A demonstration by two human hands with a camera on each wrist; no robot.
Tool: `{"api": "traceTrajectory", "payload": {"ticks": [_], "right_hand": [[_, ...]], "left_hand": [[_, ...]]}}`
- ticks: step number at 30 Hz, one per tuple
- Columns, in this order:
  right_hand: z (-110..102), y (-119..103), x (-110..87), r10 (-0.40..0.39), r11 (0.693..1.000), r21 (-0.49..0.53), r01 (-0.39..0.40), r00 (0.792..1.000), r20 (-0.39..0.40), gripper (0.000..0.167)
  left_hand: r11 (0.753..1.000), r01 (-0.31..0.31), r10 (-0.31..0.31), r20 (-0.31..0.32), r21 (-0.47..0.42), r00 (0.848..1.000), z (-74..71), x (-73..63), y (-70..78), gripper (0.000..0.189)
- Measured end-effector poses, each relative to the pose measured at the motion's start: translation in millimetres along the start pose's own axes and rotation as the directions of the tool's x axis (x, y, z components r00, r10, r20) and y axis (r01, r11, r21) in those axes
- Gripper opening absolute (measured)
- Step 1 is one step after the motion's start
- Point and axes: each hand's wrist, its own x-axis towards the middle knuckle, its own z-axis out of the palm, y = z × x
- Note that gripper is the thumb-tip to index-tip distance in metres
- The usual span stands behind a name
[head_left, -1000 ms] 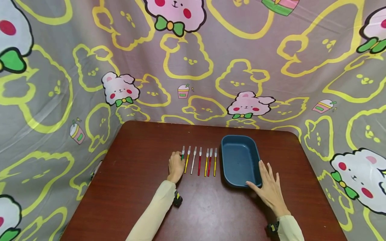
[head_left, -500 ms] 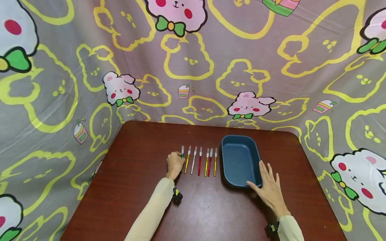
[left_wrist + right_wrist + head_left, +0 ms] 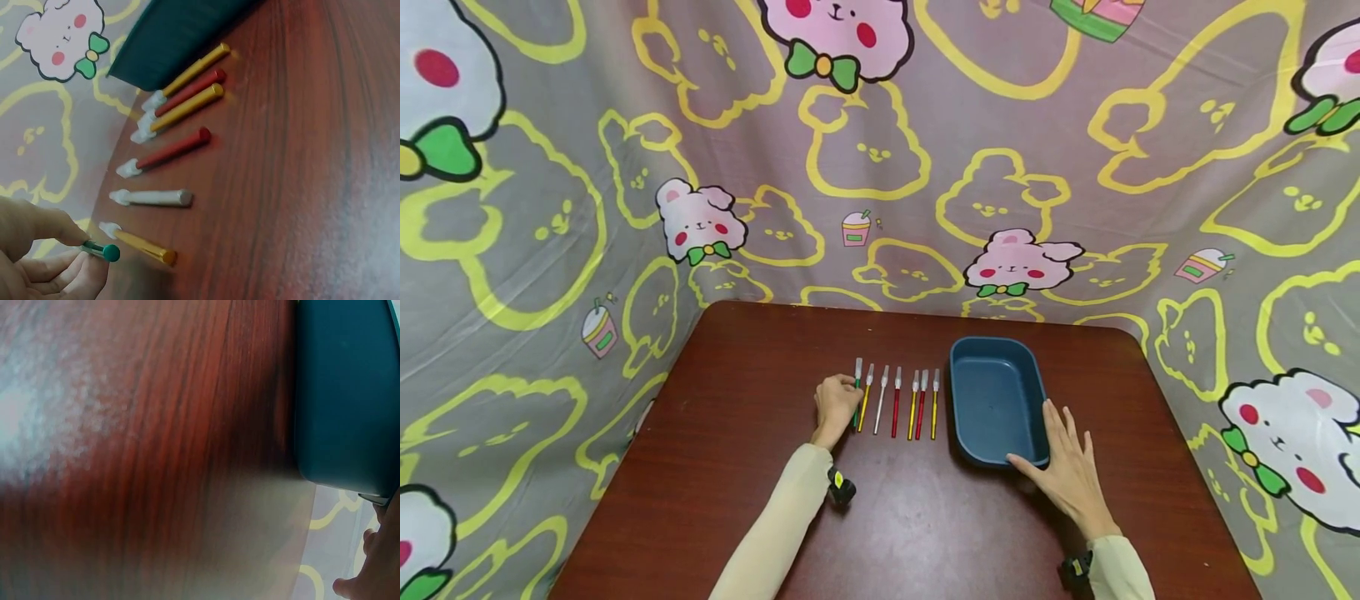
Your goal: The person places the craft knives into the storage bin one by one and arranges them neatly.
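In the head view my left hand [image 3: 837, 406] pinches a green craft knife [image 3: 857, 384] with a clear cap, at the left end of a row. The left wrist view shows the green knife's end [image 3: 111, 252] between thumb and fingers, above the table. Beside it lie several capped craft knives: a yellow one [image 3: 865, 407], a silver one [image 3: 881, 408], a red one [image 3: 896, 410], then more yellow and red ones. My right hand [image 3: 1071, 467] rests with spread fingers against the right side and near corner of a dark blue tray [image 3: 996, 400], which has nothing in it.
The brown wooden table [image 3: 760, 383] carries everything. Behind it and at both sides hangs a grey patterned cloth [image 3: 880, 108]. The tray stands just right of the rightmost yellow knife [image 3: 935, 410].
The green knife has shifted slightly away from me and now shows more beside the left fingers, lifted in their pinch. The right hand, tray and other knives keep their places.
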Motion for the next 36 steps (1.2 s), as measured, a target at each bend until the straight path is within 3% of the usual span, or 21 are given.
{"api": "traceTrajectory", "payload": {"ticks": [8, 15, 23, 36], "right_hand": [[1, 0, 0.1, 0.002, 1.0, -0.001, -0.002, 1.0, 0.002, 0.116], [0, -1, 0.6, 0.001, 1.0, -0.005, -0.001, 1.0, 0.007, 0.116], [0, 0, -0.4, -0.005, 1.0, -0.014, 0.005, 1.0, -0.004, 0.116], [1, 1, -0.8, -0.017, 1.0, -0.021, 0.017, 1.0, -0.007, 0.114]], "left_hand": [[0.999, -0.042, 0.042, 0.007, -0.027, 0.999, -0.3, -5.1, 13.4, 0.019], [0.997, -0.03, 0.033, 0.048, -0.074, 0.998, 7.0, -11.6, 29.3, 0.02], [0.984, 0.026, 0.003, 0.156, -0.177, 0.988, 21.4, -22.0, 50.1, 0.021], [0.937, 0.061, 0.04, 0.28, -0.343, 0.959, 47.9, -44.7, 86.9, 0.022]]}}
